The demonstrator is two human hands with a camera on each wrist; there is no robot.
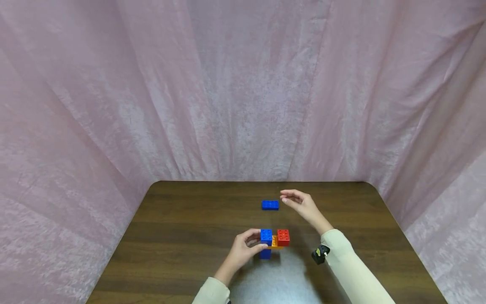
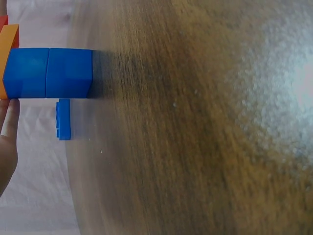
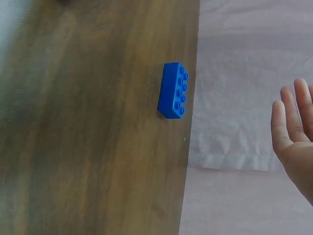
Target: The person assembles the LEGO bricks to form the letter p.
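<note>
My left hand (image 1: 241, 250) holds a small brick structure from its left side, thumb in front and fingers behind. Stacked blue bricks (image 2: 47, 73) form its column, seen side-on in the left wrist view, with an orange brick (image 1: 274, 241) across them. On top of that sit a blue brick (image 1: 266, 236) at the left and a red brick (image 1: 283, 237) at the right. Farther back, a long blue brick (image 1: 270, 205) lies studs up on the table. My right hand (image 1: 303, 205) hovers just right of it, fingers loosely bent, holding nothing.
The brown wooden table (image 1: 182, 236) has rounded far corners. Pinkish curtains (image 1: 243, 105) hang behind it and along both sides. A bright reflection shows on the tabletop near the front. A small black device (image 1: 320, 254) is strapped at the right wrist.
</note>
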